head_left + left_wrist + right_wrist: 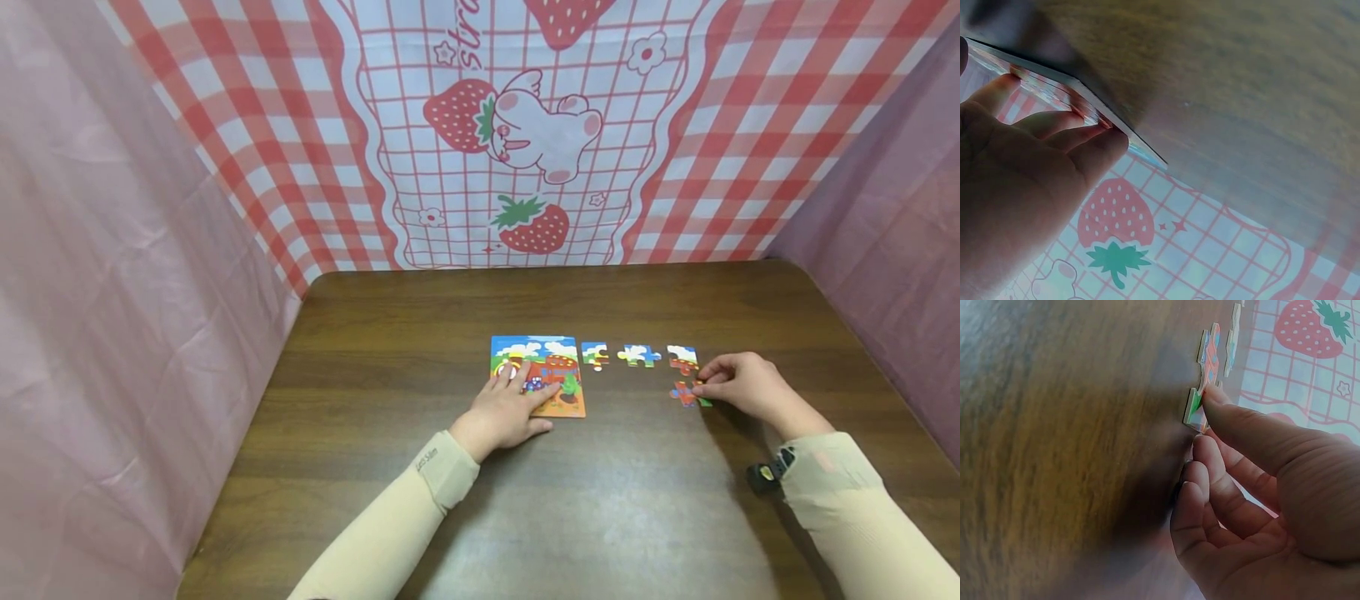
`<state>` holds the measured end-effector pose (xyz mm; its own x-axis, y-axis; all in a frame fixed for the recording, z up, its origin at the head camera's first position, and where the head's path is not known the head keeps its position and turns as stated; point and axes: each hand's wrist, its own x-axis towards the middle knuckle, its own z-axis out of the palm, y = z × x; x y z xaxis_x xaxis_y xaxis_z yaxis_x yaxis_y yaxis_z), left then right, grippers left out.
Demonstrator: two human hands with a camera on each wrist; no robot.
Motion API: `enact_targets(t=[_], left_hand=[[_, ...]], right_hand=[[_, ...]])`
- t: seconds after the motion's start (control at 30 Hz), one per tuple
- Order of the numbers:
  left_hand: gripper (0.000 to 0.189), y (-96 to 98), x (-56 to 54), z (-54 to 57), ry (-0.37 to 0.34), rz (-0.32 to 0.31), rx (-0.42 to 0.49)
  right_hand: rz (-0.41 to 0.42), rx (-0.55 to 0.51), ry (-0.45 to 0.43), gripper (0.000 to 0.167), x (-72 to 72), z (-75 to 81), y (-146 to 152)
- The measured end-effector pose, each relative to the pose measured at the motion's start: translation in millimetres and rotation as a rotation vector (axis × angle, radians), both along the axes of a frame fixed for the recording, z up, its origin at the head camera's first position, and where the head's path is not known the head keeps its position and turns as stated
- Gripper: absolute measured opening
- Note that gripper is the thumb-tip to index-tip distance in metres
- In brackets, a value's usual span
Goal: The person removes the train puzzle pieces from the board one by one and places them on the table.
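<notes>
My left hand [504, 415] rests with spread fingers on a small picture card [557, 346] showing clouds, a red bus and a green tree. In the left wrist view, its fingertips [1113, 139] press the printed face near one edge. My right hand [753, 390] pinches a jigsaw piece with a green part [1195, 407] between thumb and index finger; the digits cover some of it. That piece lies against a red and blue jigsaw piece [682, 395]; whether they interlock I cannot tell. Just above sits a jigsaw piece with cloud and red [682, 358].
Between the card and my right hand lie a green and white jigsaw piece [594, 353] and a sky-and-cloud piece [640, 357], spaced apart in a row. The brown wooden table [360, 367] meets a strawberry-print cloth [420, 167] at the back. Pink curtains [112, 292] hang at both sides.
</notes>
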<state>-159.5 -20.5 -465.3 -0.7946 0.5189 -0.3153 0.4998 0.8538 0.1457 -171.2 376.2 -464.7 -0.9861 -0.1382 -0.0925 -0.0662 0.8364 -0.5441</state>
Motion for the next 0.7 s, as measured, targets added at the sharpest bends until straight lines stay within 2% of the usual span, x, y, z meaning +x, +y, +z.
enact_targets(t=[0.43,0.7], left_hand=[[0.064,0.0,0.0,0.5,0.002,0.0,-0.008],[0.064,-0.4,-0.2,-0.5,0.004,0.004,-0.006]], right_hand=[[0.01,0.013,0.001,0.026,1.1,3.9,-1.4],[0.004,-0.007,-0.019,0.032,-0.7,11.3,-6.3]])
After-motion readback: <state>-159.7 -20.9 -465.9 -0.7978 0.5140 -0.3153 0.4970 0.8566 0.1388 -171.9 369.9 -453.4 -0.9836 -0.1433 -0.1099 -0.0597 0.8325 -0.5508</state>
